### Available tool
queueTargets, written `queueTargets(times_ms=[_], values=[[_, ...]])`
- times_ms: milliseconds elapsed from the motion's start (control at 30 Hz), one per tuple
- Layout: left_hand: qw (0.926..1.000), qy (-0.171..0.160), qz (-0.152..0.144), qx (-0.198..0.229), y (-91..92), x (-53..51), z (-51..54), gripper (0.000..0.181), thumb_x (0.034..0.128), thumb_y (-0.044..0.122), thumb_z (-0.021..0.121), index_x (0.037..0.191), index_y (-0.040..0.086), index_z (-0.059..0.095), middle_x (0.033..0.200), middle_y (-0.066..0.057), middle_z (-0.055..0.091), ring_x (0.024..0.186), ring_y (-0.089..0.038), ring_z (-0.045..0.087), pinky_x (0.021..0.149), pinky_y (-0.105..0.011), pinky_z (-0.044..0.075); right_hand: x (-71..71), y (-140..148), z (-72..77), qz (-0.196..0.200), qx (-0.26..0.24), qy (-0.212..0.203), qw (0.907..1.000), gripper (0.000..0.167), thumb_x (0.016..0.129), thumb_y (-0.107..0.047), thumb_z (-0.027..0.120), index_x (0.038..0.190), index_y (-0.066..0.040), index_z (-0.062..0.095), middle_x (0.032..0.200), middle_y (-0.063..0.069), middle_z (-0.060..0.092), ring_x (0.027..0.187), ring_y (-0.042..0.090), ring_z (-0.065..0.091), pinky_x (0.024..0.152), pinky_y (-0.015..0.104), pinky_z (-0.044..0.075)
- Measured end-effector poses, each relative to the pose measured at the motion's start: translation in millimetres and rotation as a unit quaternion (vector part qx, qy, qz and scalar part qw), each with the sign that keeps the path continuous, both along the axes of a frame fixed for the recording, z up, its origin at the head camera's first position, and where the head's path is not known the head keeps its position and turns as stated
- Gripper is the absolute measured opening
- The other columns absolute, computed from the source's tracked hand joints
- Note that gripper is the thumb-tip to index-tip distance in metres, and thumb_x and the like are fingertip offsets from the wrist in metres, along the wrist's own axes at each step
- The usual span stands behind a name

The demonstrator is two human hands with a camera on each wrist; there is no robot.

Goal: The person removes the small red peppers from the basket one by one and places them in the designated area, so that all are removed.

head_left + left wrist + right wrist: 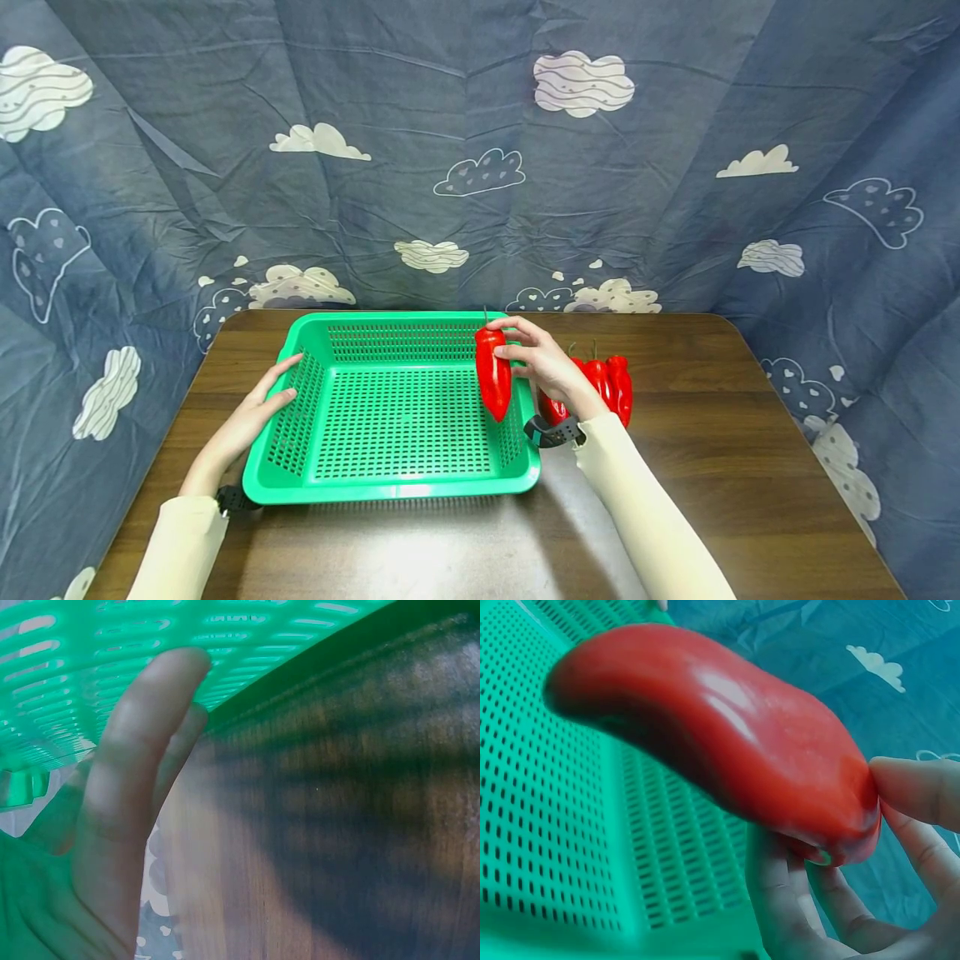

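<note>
In the head view my right hand [536, 354] pinches a long red pepper [492, 379] near its stem end. The pepper hangs tip down over the right part of a green slotted plastic basket [390, 492]. The right wrist view shows the glossy pepper [720, 727] between thumb and fingers, its tip toward the upper left. My left hand [251, 421] rests at the basket's left side, fingers fairly straight over the rim. Close up in the left wrist view, fingers [127, 772] lie against the slotted wall [247, 637].
Several more red peppers [618, 387] lie on the wooden table [712, 467] right of the basket, partly hidden behind my right hand and wrist. A dark blue cloth [405, 217] with cloud prints hangs behind the table.
</note>
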State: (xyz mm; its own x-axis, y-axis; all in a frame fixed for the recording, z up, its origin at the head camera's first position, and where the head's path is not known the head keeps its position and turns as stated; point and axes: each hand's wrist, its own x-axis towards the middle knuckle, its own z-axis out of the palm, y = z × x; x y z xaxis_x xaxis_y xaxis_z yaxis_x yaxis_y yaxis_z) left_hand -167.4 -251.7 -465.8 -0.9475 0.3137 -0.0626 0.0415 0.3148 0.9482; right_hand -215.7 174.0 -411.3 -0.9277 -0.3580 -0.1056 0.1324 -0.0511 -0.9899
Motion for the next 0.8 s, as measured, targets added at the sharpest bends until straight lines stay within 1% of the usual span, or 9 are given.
queueTargets(times_ms=[167,233,367,633,800], values=[[1.0000,0.002,0.001,-0.002,0.0,-0.4,0.0,0.059,0.1026,0.019,0.042,0.154,0.015,0.014,0.158,-0.014,-0.001,0.140,-0.042,-0.006,0.099,-0.072,0.005,1.1,12.1,0.3,-0.011,-0.007,0.005,0.9999,0.041,0.091,0.003,0.055,0.131,0.004,0.046,0.119,0.015,0.051,0.088,0.021,0.060,0.072,0.034,0.050],[1.0000,0.003,0.000,-0.004,0.1,-0.6,0.0,0.059,0.1025,0.018,0.042,0.154,0.015,0.014,0.158,-0.014,-0.001,0.140,-0.042,-0.006,0.099,-0.072,0.005,1.9,17.3,0.4,-0.014,-0.007,0.006,0.9999,0.041,0.091,0.002,0.054,0.131,0.004,0.045,0.121,0.016,0.051,0.089,0.021,0.060,0.073,0.034,0.051],[1.0000,0.006,-0.001,-0.007,0.3,-0.7,0.0,0.059,0.1026,0.018,0.042,0.154,0.014,0.014,0.158,-0.014,-0.001,0.140,-0.042,-0.006,0.099,-0.072,0.006,3.6,28.0,-0.4,-0.022,0.000,0.009,0.9997,0.041,0.092,-0.002,0.053,0.132,0.002,0.044,0.124,0.015,0.052,0.092,0.021,0.060,0.075,0.035,0.051],[1.0000,0.005,-0.002,-0.004,1.1,0.2,0.7,0.059,0.1025,0.017,0.042,0.154,0.013,0.015,0.158,-0.014,0.000,0.140,-0.042,-0.006,0.099,-0.072,0.005,6.2,49.1,-4.9,-0.042,0.018,0.007,0.9989,0.038,0.094,-0.004,0.051,0.131,-0.002,0.047,0.121,0.012,0.053,0.097,0.023,0.057,0.079,0.040,0.050],[1.0000,0.005,0.000,-0.006,1.0,0.0,0.6,0.058,0.1025,0.017,0.042,0.154,0.013,0.015,0.158,-0.014,0.001,0.140,-0.042,-0.005,0.099,-0.072,0.006,8.1,60.1,-6.4,-0.052,0.016,0.001,0.9985,0.035,0.094,-0.004,0.051,0.129,-0.006,0.050,0.120,0.011,0.052,0.097,0.024,0.056,0.080,0.042,0.048]])
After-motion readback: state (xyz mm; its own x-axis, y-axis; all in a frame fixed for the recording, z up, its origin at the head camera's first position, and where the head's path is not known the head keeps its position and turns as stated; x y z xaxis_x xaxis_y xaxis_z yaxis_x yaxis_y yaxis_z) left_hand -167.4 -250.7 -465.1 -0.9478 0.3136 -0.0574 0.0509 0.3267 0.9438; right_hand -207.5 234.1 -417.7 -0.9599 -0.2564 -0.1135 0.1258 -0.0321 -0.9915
